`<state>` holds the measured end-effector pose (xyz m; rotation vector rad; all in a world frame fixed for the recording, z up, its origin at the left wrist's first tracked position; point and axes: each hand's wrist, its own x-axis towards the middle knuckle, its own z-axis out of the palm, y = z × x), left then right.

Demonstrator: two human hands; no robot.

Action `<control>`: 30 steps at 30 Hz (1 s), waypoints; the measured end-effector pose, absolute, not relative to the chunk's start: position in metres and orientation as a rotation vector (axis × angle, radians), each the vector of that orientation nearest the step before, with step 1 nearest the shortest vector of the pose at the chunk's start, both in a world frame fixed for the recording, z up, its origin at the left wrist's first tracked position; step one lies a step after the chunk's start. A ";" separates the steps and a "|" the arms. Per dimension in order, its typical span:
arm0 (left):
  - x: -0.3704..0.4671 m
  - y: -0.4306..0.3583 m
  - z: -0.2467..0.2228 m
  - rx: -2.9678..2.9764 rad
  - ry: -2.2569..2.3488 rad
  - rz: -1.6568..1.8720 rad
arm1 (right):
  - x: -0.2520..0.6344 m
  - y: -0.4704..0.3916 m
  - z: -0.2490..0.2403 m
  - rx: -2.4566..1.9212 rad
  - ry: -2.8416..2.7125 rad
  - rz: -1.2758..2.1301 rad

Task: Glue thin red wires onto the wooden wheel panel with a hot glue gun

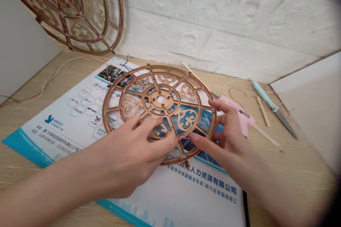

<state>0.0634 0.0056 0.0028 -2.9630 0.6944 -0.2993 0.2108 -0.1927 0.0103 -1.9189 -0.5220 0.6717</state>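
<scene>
Head view — left fingers [150,126] and right fingers [223,106] — parted — touch the frame [155,98].

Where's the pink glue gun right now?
Head view, right of centre: just beyond the right hand, between the nearer gold openwork wheel and the teal-handled knife is the pink glue gun.

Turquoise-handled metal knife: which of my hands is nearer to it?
Right: your right hand is left of the knife, at the round golden openwork frame; your left hand is farther left.
</scene>
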 end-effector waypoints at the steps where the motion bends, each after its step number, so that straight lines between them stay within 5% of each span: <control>1: 0.063 0.006 0.003 -2.967 0.698 -0.300 | 0.209 -0.191 0.009 -1.924 -0.543 0.650; 9: 0.060 0.001 0.000 -2.987 0.699 -0.404 | 0.206 -0.187 0.006 -2.192 -0.806 0.309; 30: 0.057 -0.011 0.001 -2.999 0.615 -0.464 | 0.198 -0.175 0.013 -1.860 -0.477 0.656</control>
